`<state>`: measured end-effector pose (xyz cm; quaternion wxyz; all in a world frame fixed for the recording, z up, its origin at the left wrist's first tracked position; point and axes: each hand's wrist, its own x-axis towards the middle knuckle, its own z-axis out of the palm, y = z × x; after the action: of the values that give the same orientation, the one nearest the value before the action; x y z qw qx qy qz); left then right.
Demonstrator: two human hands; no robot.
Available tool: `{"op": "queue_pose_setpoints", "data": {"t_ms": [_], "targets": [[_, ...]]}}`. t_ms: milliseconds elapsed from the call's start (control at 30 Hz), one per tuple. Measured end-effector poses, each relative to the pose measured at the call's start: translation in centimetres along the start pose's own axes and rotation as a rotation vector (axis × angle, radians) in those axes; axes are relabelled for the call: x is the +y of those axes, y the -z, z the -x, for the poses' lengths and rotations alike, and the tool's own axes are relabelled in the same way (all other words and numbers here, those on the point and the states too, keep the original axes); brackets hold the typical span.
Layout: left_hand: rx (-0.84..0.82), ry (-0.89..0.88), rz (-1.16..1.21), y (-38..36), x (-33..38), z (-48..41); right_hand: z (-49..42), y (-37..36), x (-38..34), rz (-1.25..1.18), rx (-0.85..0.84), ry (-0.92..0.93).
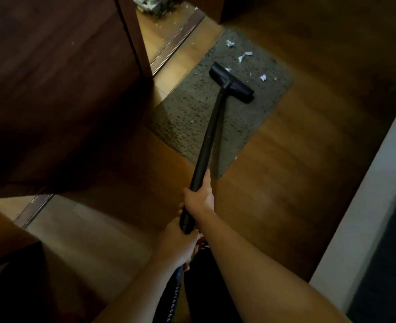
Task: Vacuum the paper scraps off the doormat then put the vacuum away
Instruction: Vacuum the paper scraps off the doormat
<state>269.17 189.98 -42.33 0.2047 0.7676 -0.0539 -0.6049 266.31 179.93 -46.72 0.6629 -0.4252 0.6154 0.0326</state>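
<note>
1. Firmly, the right hand [199, 198] wraps the black wand [210, 136] partway up, fingers curled round it and thumb lying along the tube.
2. Just behind it, the left hand [178, 245] grips the wand's near end. A ribbed hose [175, 297] joins there and drops out of view at the bottom edge.
3. From the hands the wand slants away from the person to the head [232, 82]. The head sits flat on the grey mat [192, 117], angled across its middle.
4. White scraps [244, 55] lie on the far half of the mat, beyond the head:
   - one crumpled piece near the far edge;
   - a pair just nearer than that;
   - one off to the right, near the mat's right edge;
   - one (small) touching the head's far side.
5. A few tiny flecks dot the mat around the head, and another lies right at the mat's near right edge.
6. Under the mat is a brown wooden floor [285, 183]. A metal track [176, 43] and a dark wooden door [52, 89] stand to the mat's left.
7. A white wall [367, 217] runs along the right side.
</note>
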Motion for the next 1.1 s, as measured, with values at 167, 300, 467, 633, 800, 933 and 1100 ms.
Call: {"op": "queue_pose_setpoints", "data": {"t_ms": [167,300,467,633,800,933,1100], "targets": [[0.0,0.006,-0.049,-1.5,5.1,-2.5,-3.2,3.8,-3.5,-0.004,0.024,-0.02],[-0.009,-0.001,-0.072,-1.7,8.0,-3.7,-4.8,5.2,-5.4,-0.017,0.056,-0.029],[-0.026,-0.009,-0.058,-1.6,8.7,-4.4,-5.5,5.5,-6.1,-0.035,0.086,-0.044],[-0.025,0.01,0.012,-1.4,7.0,-4.0,-5.0,4.6,-5.0,-0.061,0.109,-0.051],[-0.035,0.006,-0.028,-0.3,3.4,-2.6,-3.1,2.0,-2.0,-0.075,0.142,-0.056],[-0.045,-0.012,-0.052,1.2,-0.4,-1.0,-1.0,-0.8,0.5,-0.081,0.129,-0.05],[-0.045,-0.055,-0.05,3.3,-4.6,0.8,1.2,-4.5,3.4,-0.088,0.166,-0.068]]}}
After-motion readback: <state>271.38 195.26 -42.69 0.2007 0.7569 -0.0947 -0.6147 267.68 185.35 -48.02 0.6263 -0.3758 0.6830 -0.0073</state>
